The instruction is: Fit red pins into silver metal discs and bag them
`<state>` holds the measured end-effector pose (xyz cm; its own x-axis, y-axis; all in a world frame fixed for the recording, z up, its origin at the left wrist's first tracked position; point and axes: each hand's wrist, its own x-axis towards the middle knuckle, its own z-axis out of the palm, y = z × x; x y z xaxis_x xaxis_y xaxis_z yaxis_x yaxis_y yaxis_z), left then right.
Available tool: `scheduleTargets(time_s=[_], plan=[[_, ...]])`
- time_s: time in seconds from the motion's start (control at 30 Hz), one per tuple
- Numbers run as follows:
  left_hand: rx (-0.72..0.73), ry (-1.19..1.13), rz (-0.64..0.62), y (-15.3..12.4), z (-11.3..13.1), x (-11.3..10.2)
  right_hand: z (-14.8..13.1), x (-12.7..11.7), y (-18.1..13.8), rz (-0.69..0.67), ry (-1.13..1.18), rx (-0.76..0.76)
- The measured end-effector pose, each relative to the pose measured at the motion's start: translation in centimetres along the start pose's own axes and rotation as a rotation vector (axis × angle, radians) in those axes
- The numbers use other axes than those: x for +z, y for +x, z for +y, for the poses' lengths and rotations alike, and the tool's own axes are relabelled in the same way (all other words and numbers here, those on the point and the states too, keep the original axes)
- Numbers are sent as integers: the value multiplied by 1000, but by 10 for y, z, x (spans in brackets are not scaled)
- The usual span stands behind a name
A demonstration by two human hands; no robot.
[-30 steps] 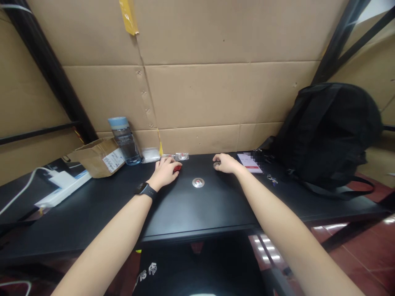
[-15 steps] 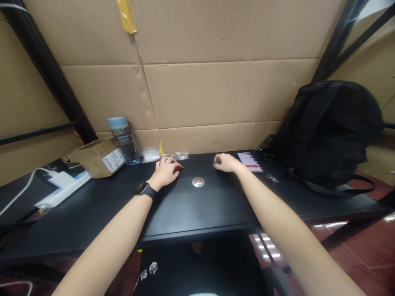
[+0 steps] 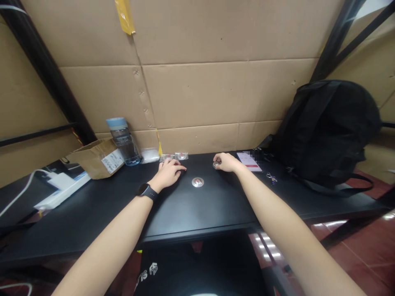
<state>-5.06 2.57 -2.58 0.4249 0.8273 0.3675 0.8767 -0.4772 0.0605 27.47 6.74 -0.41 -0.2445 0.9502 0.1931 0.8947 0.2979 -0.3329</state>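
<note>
On the black tabletop [image 3: 185, 211], a flat round silvery disc [image 3: 198, 182] with a red centre lies between my two hands. My left hand [image 3: 168, 173], with a dark watch [image 3: 146, 191] on its wrist, rests palm down to the left of the disc, its fingers apart and one stretched to the right. Whatever is beneath that palm stays hidden. Farther right, the thumb and fingers of my right hand [image 3: 226, 161] pinch a small round clear-and-silver piece [image 3: 216, 165] close to the tabletop. Small clear packets [image 3: 181, 156] lie just beyond my left fingertips.
A bottle [image 3: 125, 142], an opened brown paper bag [image 3: 97, 158] and a white power strip [image 3: 63, 191] stand at left. To the right are a phone [image 3: 249, 161], a small keyring-like trinket [image 3: 271, 177] and a black backpack [image 3: 330, 131]. Cardboard [image 3: 191, 94] walls the back.
My left fingers have shifted, one now reaching out to the right and covering most of the small red thing seen beside them before. My right hand keeps its pinch in the same place.
</note>
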Motion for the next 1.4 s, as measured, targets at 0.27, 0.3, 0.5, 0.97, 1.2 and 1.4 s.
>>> scheduleTargets(time_s=[0.27, 0.3, 0.5, 0.97, 1.2, 1.4], plan=[[-12, -101, 61, 4, 11, -10, 7, 2, 5, 8, 23, 2], [-19, -103, 50, 4, 13, -11, 8, 2, 5, 9, 29, 1], [52, -132, -57, -1, 21, -17, 10, 1, 6, 14, 58, 4], [56, -211, -57, 1, 13, -8, 4, -3, 3, 38, 116, 10], [48, -263, -35, 2, 7, -3, 3, -3, 2, 46, 105, -5], [34, -272, -31, 2, 13, -3, 5, -1, 4, 74, 85, 8]])
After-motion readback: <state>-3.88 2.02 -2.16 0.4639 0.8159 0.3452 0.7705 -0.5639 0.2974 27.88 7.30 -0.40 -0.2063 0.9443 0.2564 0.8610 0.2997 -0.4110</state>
